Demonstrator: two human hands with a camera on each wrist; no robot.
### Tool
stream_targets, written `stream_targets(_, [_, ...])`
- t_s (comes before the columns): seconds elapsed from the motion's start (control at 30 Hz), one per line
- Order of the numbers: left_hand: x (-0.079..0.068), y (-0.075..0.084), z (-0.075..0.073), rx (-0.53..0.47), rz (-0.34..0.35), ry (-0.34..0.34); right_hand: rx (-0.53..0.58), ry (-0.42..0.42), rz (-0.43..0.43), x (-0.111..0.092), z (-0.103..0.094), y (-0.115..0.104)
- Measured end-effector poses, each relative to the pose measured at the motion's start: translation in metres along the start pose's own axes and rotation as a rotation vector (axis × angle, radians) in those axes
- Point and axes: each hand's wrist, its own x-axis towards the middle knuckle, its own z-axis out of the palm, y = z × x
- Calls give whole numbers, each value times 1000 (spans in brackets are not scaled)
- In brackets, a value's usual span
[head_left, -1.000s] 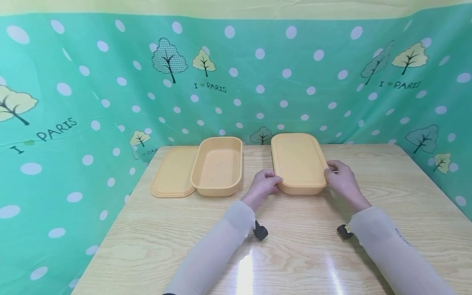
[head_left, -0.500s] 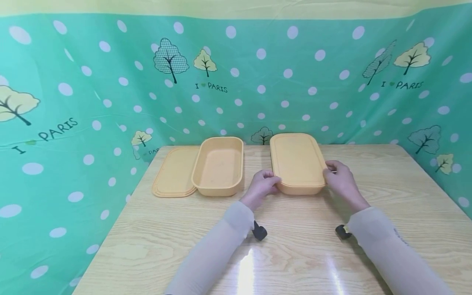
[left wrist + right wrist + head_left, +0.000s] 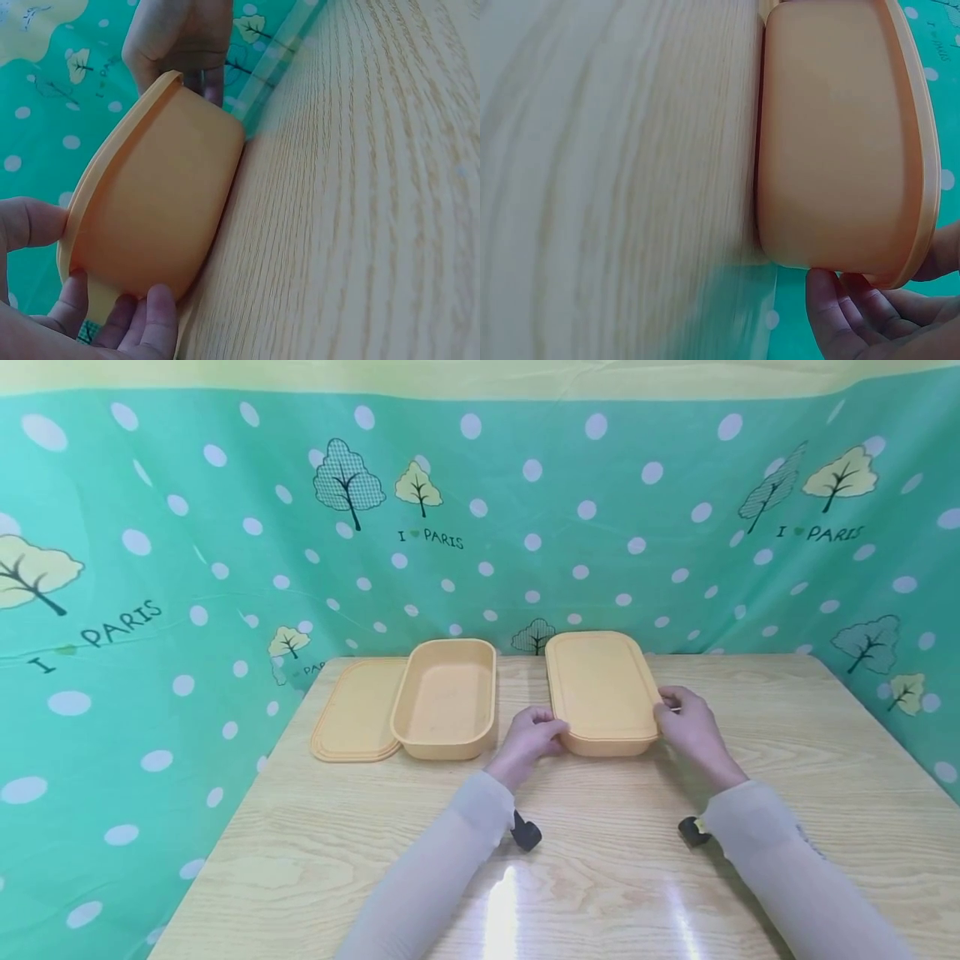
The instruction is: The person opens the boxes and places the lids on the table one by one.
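A lidded orange-yellow rectangular food container (image 3: 603, 685) stands on the table at the right of centre in the head view. At its near left corner my left hand (image 3: 528, 739) holds it, thumb on the lid's edge and fingers against the side wall (image 3: 150, 195). My right hand (image 3: 690, 722) grips the right side, its thumb over the lid's rim and fingertips touching the wall below, as the right wrist view shows. The lid's rim (image 3: 928, 172) runs along the top of the wall; the lid hides the inside of the container.
To the left stands an uncovered matching container (image 3: 442, 749), with nothing visible inside. A flat lid (image 3: 356, 710) lies beside it, partly behind its left edge. The wooden table (image 3: 592, 877) ends at a green dotted cloth (image 3: 525, 510) behind.
The lidded container has slid slightly left, both hands moving along with it and keeping their hold. The uncovered container and loose lid stay where they were.
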Motion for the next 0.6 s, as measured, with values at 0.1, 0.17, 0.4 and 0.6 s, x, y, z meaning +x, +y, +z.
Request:
stream_targets(0.1, [-1,0,0,-5,-1,1,10,-5,12,0,0,-1])
stream_targets(0.17, [-1,0,-1,-1,-1,4,14,-7,20,0,1,-2])
stream_targets(0.4, [-2,-1,-2,16,3,10,10,-7,16,0,3,-2])
stream_targets(0.6, [-3,0,-1,17,1,23,2,-7,15,2,3,-2])
